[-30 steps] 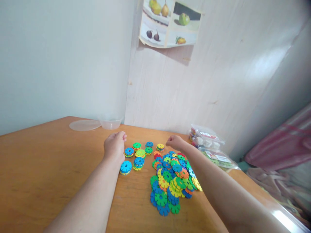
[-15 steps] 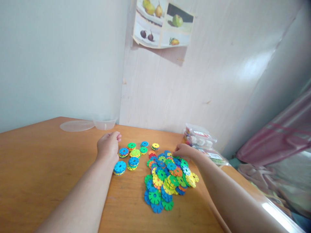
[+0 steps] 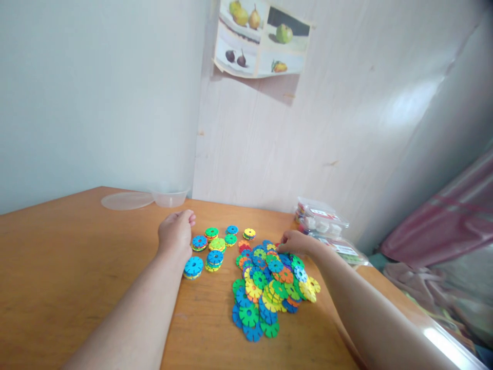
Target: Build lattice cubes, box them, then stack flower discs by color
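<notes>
A heap of flat, notched plastic discs [image 3: 269, 285] in blue, green, yellow and orange lies on the wooden table [image 3: 77, 267]. To its left stand several small stacks of the same discs [image 3: 215, 244]. My left hand [image 3: 176, 234] rests on the table beside those stacks, fingers curled in, nothing visible in it. My right hand [image 3: 295, 241] lies on the far right edge of the heap, fingertips pinched down among the discs; what they grip is hidden.
A clear plastic tub [image 3: 169, 197] and its lid [image 3: 127, 200] sit at the back of the table by the wall. Clear packaged boxes [image 3: 321, 221] stand at the right rear. A fruit poster [image 3: 262, 38] hangs on the wall. Pink cloth [image 3: 442, 226] lies beyond the right edge.
My right hand has moved from near the yellow-topped stack back and right, down onto the far edge of the heap. My left hand has stayed put.
</notes>
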{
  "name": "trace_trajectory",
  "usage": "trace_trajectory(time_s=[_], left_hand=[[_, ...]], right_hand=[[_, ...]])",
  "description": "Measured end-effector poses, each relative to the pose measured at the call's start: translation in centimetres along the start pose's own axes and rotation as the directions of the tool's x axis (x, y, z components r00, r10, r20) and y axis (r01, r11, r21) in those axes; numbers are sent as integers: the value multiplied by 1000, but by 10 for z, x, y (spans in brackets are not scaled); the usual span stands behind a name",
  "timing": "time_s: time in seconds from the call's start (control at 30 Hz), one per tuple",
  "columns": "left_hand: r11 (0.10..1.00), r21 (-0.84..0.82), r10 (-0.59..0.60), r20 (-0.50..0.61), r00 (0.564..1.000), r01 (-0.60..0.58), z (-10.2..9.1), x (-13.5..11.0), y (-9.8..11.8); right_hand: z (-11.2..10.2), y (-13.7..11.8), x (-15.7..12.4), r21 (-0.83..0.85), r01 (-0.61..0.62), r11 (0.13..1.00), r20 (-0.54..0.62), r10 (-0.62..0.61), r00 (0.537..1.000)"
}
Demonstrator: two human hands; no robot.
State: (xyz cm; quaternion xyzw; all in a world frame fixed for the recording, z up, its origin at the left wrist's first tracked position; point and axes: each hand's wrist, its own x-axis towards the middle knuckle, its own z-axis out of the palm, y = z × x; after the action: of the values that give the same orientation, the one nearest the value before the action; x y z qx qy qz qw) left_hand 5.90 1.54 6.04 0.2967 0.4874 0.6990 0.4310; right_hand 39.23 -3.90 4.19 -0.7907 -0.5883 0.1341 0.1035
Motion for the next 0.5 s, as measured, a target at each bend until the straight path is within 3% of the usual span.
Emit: trace_trajectory(time_s=[0.27,0.5], left_hand=[[1000,1,2,-3,1000,-2,0,-1,1],[1000,-9,3,-1,1000,-3,0,0,-1]], right_hand=[[2,-7,8,194,2,981,1,-2,1000],[10,-43,19,419,44,907,-79,-11,997]])
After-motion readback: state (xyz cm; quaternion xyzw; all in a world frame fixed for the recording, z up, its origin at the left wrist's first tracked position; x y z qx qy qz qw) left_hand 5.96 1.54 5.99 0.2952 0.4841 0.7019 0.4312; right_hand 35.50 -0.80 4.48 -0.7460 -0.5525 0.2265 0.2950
